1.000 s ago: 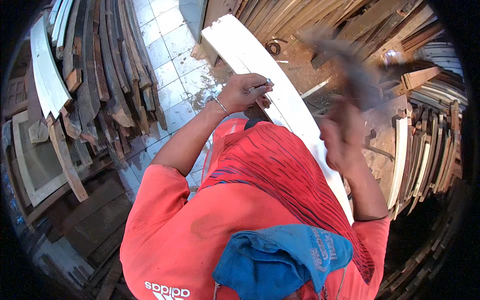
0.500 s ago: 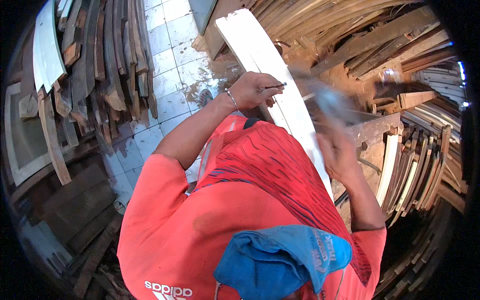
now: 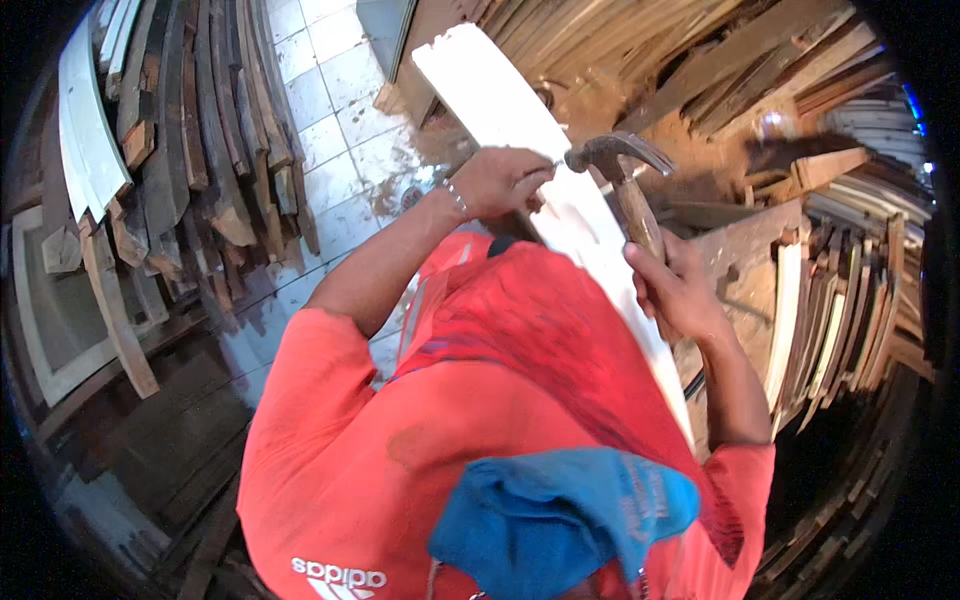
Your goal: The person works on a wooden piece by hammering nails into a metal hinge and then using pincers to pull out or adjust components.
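A long white board (image 3: 495, 90) runs slantwise across the front of my body, with a shallow mark or notch along its middle. My left hand (image 3: 500, 183) is closed at the board's near-left edge, pinching a thin nail (image 3: 558, 165) that points right across it. In my right hand (image 3: 682, 290) is a claw hammer (image 3: 630, 195), gripped by its wooden handle. The hammer's striking face is at the nail's outer end; whether they touch I cannot tell. Most of the nail is hidden by my left fingers.
Stacked timber (image 3: 215, 110) fills the left side, beside a tiled floor (image 3: 325, 130). More planks (image 3: 730, 85) lie at the far right, and upright offcuts (image 3: 830, 310) crowd the right. A wooden beam (image 3: 745, 240) sits just beyond my right hand.
The hammer, blurred and raised to the right before, has swung left and come up to the nail. My left hand stays at nearly the same place on the board.
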{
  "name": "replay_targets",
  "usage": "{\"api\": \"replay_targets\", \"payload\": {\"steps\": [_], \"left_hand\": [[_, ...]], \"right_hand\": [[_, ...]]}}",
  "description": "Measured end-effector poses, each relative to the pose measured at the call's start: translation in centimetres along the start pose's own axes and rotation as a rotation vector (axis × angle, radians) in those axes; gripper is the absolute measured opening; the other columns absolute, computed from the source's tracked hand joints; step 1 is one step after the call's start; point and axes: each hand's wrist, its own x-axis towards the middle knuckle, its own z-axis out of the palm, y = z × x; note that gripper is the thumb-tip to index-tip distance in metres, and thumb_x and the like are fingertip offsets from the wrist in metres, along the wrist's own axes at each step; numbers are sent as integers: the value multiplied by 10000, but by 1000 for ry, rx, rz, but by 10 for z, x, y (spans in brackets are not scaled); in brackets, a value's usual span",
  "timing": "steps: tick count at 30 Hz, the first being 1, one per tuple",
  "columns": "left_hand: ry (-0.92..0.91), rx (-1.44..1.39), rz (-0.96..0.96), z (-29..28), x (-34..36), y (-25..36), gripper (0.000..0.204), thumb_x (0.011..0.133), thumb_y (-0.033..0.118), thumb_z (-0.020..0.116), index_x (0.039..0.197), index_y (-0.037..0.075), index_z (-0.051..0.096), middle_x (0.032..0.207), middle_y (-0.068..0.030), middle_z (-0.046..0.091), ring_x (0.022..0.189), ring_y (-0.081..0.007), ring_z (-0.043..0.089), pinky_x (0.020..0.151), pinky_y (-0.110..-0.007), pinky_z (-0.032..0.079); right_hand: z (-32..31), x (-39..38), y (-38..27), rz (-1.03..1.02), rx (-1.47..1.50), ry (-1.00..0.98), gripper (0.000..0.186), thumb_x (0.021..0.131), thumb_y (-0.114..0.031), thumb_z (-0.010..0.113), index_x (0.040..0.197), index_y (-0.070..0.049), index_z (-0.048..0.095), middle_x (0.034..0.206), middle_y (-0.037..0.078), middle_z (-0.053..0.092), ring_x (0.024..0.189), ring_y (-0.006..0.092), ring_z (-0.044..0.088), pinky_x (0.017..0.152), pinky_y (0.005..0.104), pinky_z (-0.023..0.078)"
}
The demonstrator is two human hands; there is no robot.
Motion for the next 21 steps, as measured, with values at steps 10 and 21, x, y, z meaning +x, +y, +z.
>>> {"api": "replay_targets", "payload": {"steps": [10,21], "left_hand": [[-127,-149,52,-9,10,-9,238,925,236,707,1056,38,723,984,-147,740,886,-307,720,785,-380,566],[-458,-566,-173,-37,81,11,628,1091,484,362,874,-14,676,794,-50,651,789,-143,590,796,-303,488]], "right_hand": [[15,-8,10,-322,242,142,301,930,-317,710,1021,-59,585,752,55,585,604,149,569,526,295,444],[85,-1,138,266,399,810,387,851,-297,822,994,25,661,880,88,675,796,187,621,748,341,494]]}}
